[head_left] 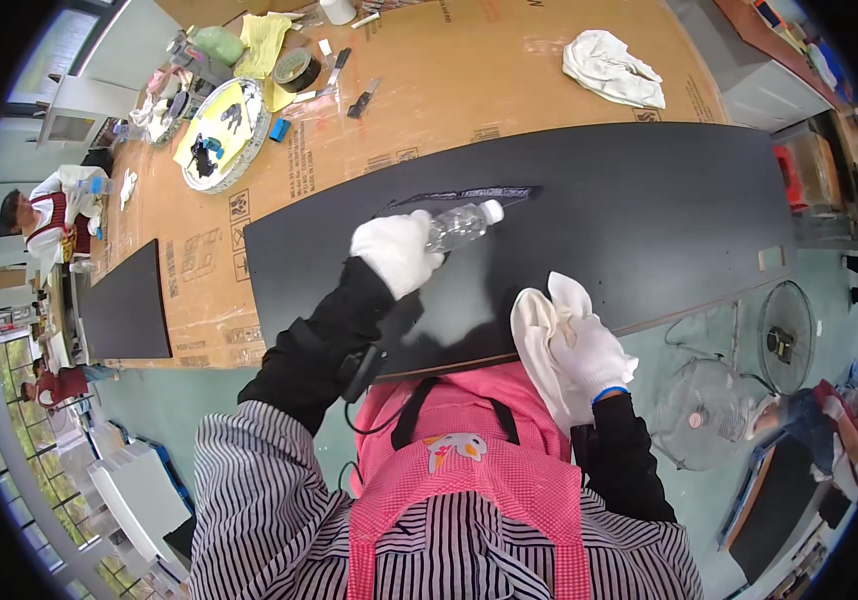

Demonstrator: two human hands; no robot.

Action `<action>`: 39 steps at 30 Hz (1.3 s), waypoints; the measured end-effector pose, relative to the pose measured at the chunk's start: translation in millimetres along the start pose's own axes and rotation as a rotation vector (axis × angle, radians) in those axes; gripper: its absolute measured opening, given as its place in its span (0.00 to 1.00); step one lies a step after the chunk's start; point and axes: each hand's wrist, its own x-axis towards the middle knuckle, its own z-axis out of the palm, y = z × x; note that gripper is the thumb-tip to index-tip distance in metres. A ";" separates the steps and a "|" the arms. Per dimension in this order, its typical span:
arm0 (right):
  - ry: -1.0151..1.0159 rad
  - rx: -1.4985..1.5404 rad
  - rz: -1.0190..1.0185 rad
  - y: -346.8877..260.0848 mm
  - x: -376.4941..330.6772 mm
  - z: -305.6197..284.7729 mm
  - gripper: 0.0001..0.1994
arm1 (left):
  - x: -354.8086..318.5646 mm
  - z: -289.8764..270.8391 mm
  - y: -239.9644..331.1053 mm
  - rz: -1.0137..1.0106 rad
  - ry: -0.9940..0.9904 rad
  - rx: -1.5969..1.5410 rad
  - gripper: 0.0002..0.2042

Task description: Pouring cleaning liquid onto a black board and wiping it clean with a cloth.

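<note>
While I watch remotely, the clear bottle [459, 228] is above the black panel [649, 220], left hand [394, 250] wrapped round its base end.
Looks light and thin-walled to me, probably squashy and a bit slick, so I'd hold the body gently, white cap [492, 211] free. Right hand [594, 355] has a soft white cloth [541, 325] bunched up at the panel's near edge; cardboard-covered surface [489, 85] underneath.

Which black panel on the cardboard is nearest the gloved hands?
The larger black panel, with the left hand over it; the smaller panel lies apart, further left.
</note>
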 end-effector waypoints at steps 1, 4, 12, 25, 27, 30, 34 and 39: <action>-0.041 -0.017 -0.034 3.3 0.7 -2.9 0.24 | -5.6 -5.0 -4.9 -0.034 -0.020 0.002 0.20; -0.027 -0.004 -0.123 13.8 0.7 -3.7 0.23 | -28.4 -18.9 -46.0 -0.155 -0.068 0.097 0.21; 0.063 -0.042 -0.278 24.3 1.7 3.7 0.20 | -32.6 -39.4 -99.5 -0.402 -0.092 0.275 0.17; -0.002 0.029 -0.301 23.6 -7.4 -14.8 0.21 | 92.3 -28.5 123.5 0.087 0.134 0.058 0.18; -0.014 0.026 -0.300 28.4 -5.6 -10.2 0.22 | 89.8 -25.8 143.8 0.184 0.155 0.052 0.17; 0.169 0.051 -0.403 36.9 -5.0 1.8 0.20 | 68.2 -27.5 143.2 0.251 0.169 0.058 0.16; 0.230 0.116 -0.465 44.0 -3.4 7.1 0.19 | 13.9 -38.6 72.4 0.053 0.001 0.222 0.14; 0.272 0.128 -0.536 49.5 1.0 10.5 0.18 | -75.9 -54.6 -22.0 -0.267 -0.310 0.419 0.17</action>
